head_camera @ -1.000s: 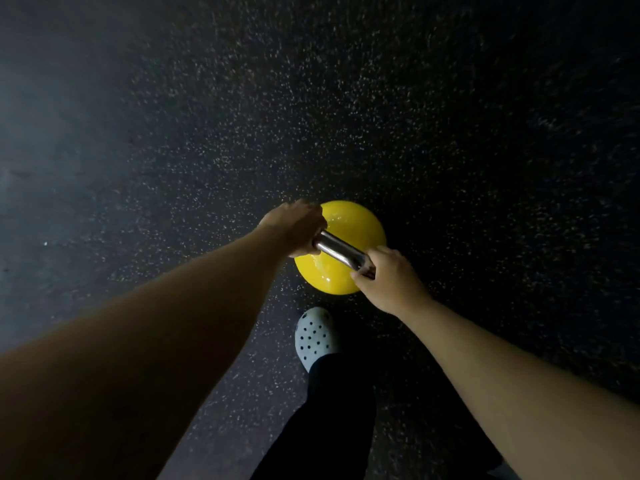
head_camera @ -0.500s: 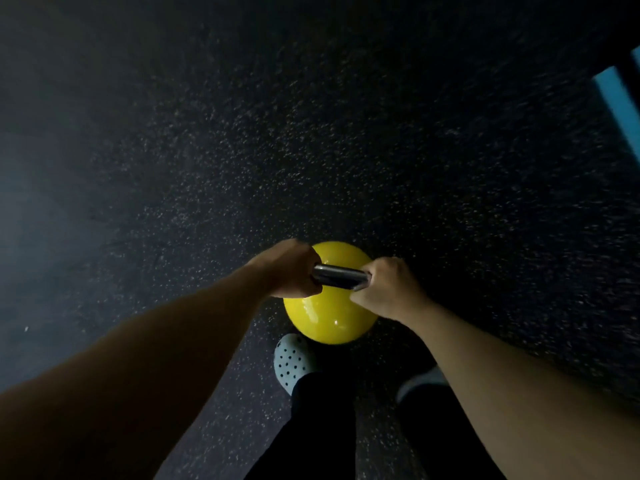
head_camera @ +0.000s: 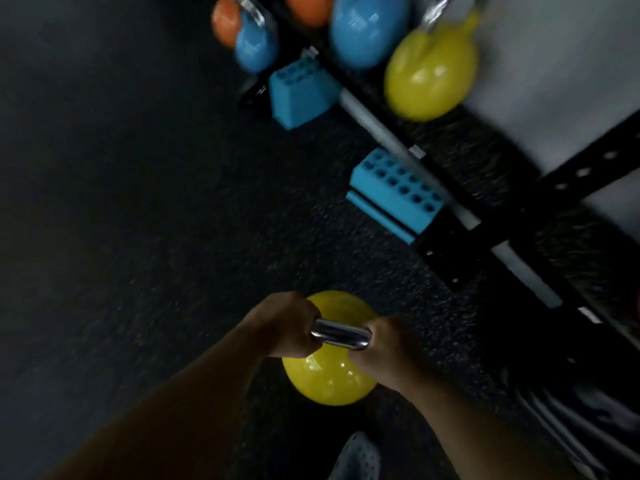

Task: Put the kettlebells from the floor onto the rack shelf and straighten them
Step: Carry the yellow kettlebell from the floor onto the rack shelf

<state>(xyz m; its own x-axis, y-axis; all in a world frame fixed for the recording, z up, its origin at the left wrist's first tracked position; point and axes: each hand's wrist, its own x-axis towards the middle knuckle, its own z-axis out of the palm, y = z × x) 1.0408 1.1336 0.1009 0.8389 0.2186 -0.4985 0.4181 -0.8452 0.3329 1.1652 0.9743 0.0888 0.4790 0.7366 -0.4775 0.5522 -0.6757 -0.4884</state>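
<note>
A yellow kettlebell (head_camera: 329, 379) with a shiny steel handle hangs low in the middle of the head view, above the dark speckled floor. My left hand (head_camera: 282, 325) grips the left end of the handle and my right hand (head_camera: 384, 351) grips the right end. Ahead to the upper right stands the black rack (head_camera: 460, 202) with a second yellow kettlebell (head_camera: 429, 74) and a big blue kettlebell (head_camera: 367, 29) on its low shelf. A smaller blue kettlebell (head_camera: 256, 43) and an orange one (head_camera: 225, 19) are further left; whether they stand on the floor or the shelf I cannot tell.
Two light blue pierced blocks (head_camera: 394, 195) (head_camera: 299, 90) are fixed along the rack's front rail. A black upright with holes (head_camera: 585, 171) crosses at the right. My grey clog (head_camera: 356, 459) shows at the bottom edge. The frame is blurred by motion.
My view has swung from bare floor up toward the rack, which now fills the upper right. Both hands keep their grip on the yellow kettlebell's handle.
</note>
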